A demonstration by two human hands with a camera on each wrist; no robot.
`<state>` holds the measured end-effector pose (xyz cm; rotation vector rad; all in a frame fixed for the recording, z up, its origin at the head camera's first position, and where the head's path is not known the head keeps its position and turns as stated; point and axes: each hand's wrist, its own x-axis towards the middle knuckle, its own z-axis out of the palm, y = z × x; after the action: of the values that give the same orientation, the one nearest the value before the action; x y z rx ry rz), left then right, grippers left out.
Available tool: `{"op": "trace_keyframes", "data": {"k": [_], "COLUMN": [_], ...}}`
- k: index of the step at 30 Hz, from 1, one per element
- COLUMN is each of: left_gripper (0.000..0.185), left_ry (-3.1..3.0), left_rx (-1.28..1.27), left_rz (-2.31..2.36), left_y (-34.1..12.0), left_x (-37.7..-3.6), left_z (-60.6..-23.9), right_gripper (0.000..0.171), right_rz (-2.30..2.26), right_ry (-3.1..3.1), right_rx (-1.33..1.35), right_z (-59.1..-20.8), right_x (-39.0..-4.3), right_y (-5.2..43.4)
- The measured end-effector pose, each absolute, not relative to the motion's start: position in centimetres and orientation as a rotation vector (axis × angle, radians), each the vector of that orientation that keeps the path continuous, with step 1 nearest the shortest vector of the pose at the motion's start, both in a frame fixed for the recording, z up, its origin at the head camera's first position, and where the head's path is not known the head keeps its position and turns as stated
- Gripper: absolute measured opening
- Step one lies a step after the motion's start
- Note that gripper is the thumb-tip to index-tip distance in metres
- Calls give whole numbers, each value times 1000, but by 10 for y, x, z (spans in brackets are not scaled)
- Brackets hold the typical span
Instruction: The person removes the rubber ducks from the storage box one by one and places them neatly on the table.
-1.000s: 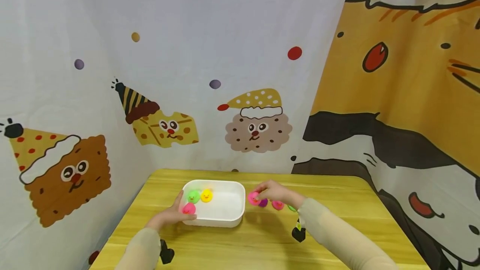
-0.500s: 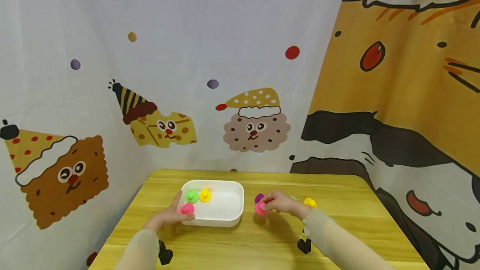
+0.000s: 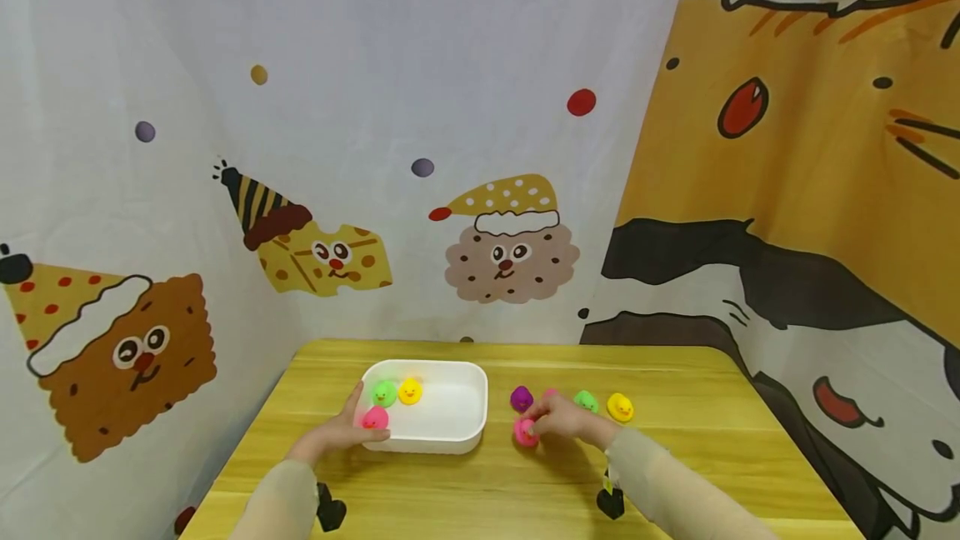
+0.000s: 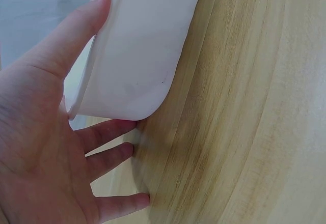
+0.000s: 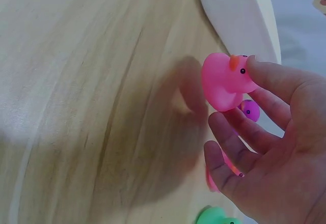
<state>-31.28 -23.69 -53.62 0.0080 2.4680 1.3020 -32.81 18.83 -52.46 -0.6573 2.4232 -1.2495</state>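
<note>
Fingers (image 5: 265,79) of the right hand (image 3: 566,421) pinch a pink duck (image 5: 224,81) by its head, and it hangs just over the yellow wooden table (image 3: 525,490), near the middle and a little toward the front edge. Close behind that hand, four more little ducks sit in a row toward the table's back edge: a purple duck (image 3: 521,397), another pink one mostly hidden by the hand, a green duck (image 3: 585,400) and a yellow duck (image 3: 619,407). Over on the left half of the table sits a white tub (image 3: 450,415). The left hand (image 3: 333,433) lies flat and open against the tub's front left corner, thumb along its side and straight fingers on the wood. Inside the tub, by its left wall, are three ducks, green, yellow and pink, and the pink one may be touching the thumb, but it is hard to tell.
</note>
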Motion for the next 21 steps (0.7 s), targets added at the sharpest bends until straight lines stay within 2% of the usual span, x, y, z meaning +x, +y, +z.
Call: {"op": "trace_keyframes", "data": {"k": [10,21], "left_gripper": [122,125], "left_ry": [2461,2464], "left_rx": [7,12], "left_rz": [1298,1300], "left_y": [-234,-239], "left_x": [-305,-313], "left_z": [-523,-537], "right_gripper": [24,22], "right_rz": [-1218,-1221], "right_ry": [2470,2478], "right_rx": [-620,-625], "right_z": [-534,-541], "right_x": [-328,-329], "right_y": [188,185]}}
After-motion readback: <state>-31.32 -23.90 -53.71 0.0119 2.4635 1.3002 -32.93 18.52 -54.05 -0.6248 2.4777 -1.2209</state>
